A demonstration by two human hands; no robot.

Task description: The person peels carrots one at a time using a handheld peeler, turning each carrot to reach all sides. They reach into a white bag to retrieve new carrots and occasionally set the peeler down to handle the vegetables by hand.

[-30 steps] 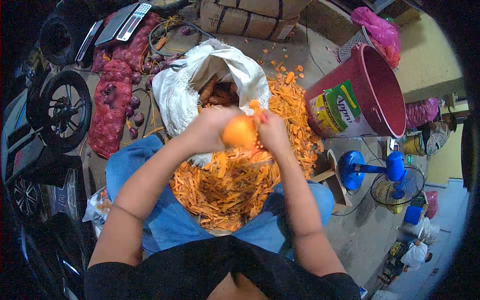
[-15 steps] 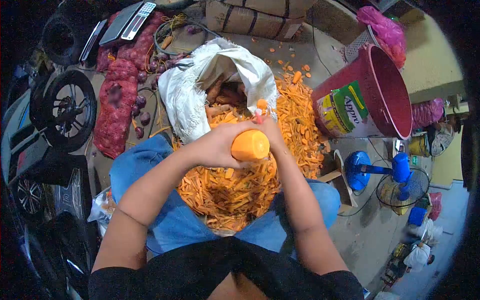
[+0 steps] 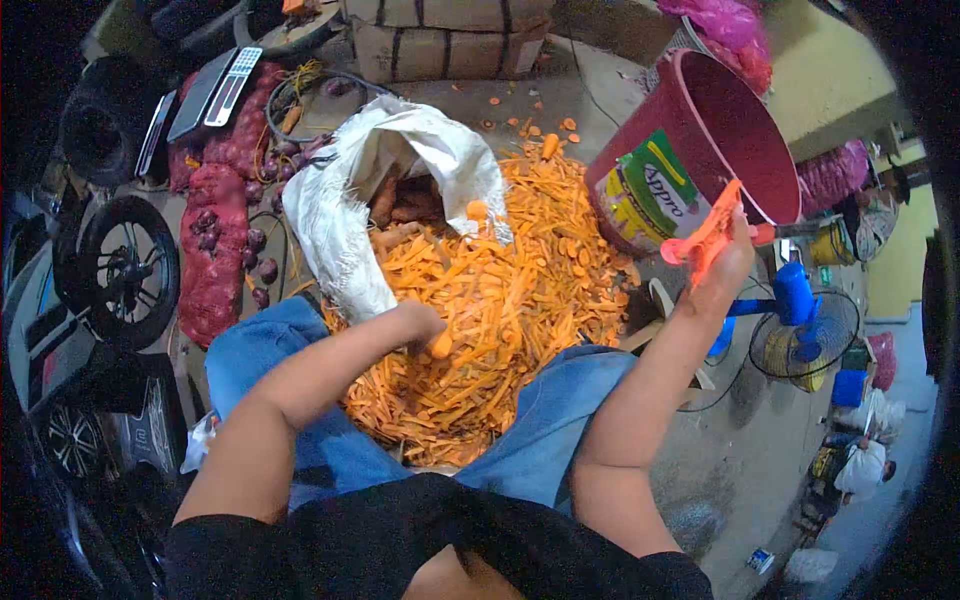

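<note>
My left hand point(image 3: 421, 322) reaches down over the heap of carrot peelings point(image 3: 480, 375) between my legs. Its fingers are hidden from above, and a rounded orange carrot piece point(image 3: 440, 346) shows just beside it. Out to the right, my right hand point(image 3: 732, 255) is raised by the maroon bucket point(image 3: 640, 165), with fingers closed round a red-orange peeler point(image 3: 706, 250), partly blurred. In front of me a white woven sack point(image 3: 325, 220) lies with its mouth towards me. Unpeeled carrots point(image 3: 415, 203) are visible inside it.
Red net bags of onions point(image 3: 212, 255) lie to the left, beside a scale point(image 3: 205, 95) and a motorcycle wheel point(image 3: 125, 268). Taped cartons point(image 3: 450, 45) stand behind the sack. A blue fan point(image 3: 805, 320) is on the right. Another person point(image 3: 862, 470) sits far right.
My hands have come apart. The thick carrot they held together no longer shows in them. My right hand swung right to the bucket with the peeler; my left dropped to the peelings.
</note>
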